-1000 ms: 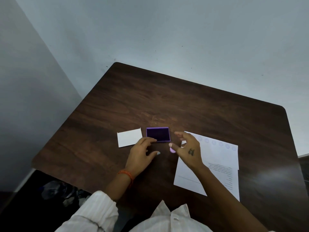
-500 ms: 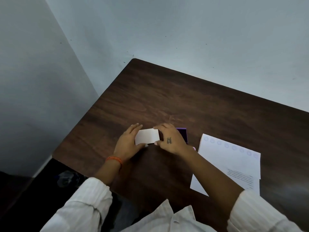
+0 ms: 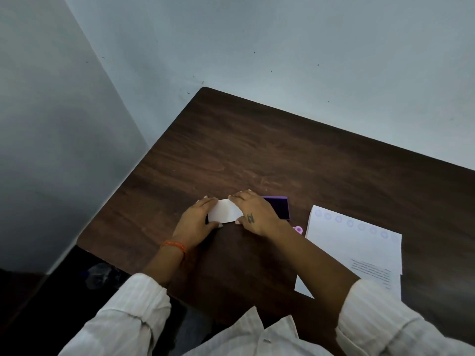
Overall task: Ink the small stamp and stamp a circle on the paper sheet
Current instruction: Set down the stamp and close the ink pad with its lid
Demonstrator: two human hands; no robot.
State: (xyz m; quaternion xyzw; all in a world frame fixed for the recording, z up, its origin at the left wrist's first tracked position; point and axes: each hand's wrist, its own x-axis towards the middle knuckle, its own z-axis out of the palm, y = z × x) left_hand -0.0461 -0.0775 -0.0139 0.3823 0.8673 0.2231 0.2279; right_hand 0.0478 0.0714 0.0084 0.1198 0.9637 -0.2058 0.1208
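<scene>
Small stamp (image 3: 298, 229), a pink-and-purple piece of which only a little shows past the right wrist, lies on the counter (image 3: 257, 155) between the ink pad and the paper sheet, and neither hand holds it. Read from left to right: the left hand (image 3: 196, 222) lies low on the counter, its grip spread, with fingers along the far-left edge and thumb at the near-left corner of a white card (image 3: 225, 214); the card's long axis runs left to right. The right hand (image 3: 253, 214) meets the card's right end, fingers over the far edge and thumb at the near corner, so the card is pinched lightly between both hands. Just right of this hand, and partly covered by it, sits the purple ink pad (image 3: 279, 208) with its dark face showing. Next comes the stamp, near the right wrist on its near-right side, and last the paper sheet (image 3: 354, 242), whose far edge carries a row of faint circles. The relation governing the coming move is judged thus: the stamp lies to the right of both grips, clearly nearer the right hand, which would have to let go of the card and draw back rightward to reach it. Whether the stamp stands upright or lies on its side cannot be told.
</scene>
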